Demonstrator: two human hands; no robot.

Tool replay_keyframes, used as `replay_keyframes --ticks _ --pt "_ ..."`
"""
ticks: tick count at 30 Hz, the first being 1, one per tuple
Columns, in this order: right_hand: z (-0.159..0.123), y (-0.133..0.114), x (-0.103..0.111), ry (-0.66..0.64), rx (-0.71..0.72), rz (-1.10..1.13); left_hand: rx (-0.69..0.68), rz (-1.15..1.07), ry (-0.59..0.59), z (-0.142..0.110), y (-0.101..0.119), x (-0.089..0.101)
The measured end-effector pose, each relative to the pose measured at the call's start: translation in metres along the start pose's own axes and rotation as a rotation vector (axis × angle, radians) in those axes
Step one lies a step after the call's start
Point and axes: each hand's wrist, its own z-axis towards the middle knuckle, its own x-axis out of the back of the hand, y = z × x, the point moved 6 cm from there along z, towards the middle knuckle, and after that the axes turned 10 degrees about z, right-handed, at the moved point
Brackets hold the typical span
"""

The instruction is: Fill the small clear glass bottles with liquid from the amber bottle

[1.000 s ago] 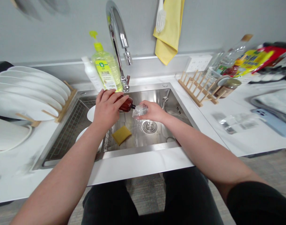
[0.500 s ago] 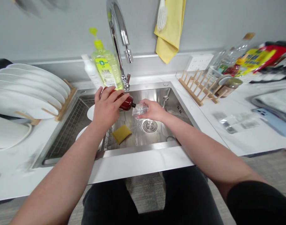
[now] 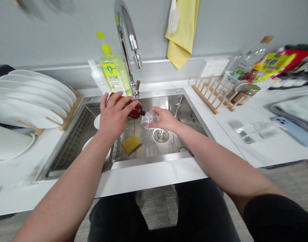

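Note:
My left hand (image 3: 114,112) is wrapped over a reddish-brown bottle (image 3: 136,111), tilted so that its black neck points right and down. Close by that neck is a small clear plastic container (image 3: 148,120), pinched in my right hand (image 3: 164,118). Whether the bottle touches it I cannot tell. Both are above the steel sink (image 3: 172,148), left of the drain (image 3: 161,135). On the sink floor below lies a yellow sponge (image 3: 131,144). My left forearm partly hides white dishes (image 3: 97,121) in the wire basket (image 3: 73,141).
A faucet (image 3: 126,33) arches over the sink's back edge, beside a yellow-green dish soap bottle (image 3: 114,74). White plates (image 3: 30,97) stand in a wooden rack at left. At right are another wooden rack (image 3: 214,94), a jar (image 3: 246,93) and a phone (image 3: 295,129).
Hardly anything differs. My hands, the bottle and the clear container keep nearly the same pose, with a very slight shift left in the view.

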Motion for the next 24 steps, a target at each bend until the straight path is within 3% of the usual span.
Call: replay_keyframes --ticks 7,14,24 --pt "-0.0007 -0.0006 -0.0001 0.005 0.002 0.010 -0.004 -0.011 -0.019 0.0005 -0.0012 0.0010" --pt "-0.0006 -0.0004 -0.0011 0.011 0.013 0.037 -0.031 0.037 0.065 0.0027 -0.0015 0.0030" --pt "-0.0044 -0.0090 -0.0004 0.017 -0.010 0.050 -0.024 0.063 0.032 0.0034 -0.0035 0.0043"
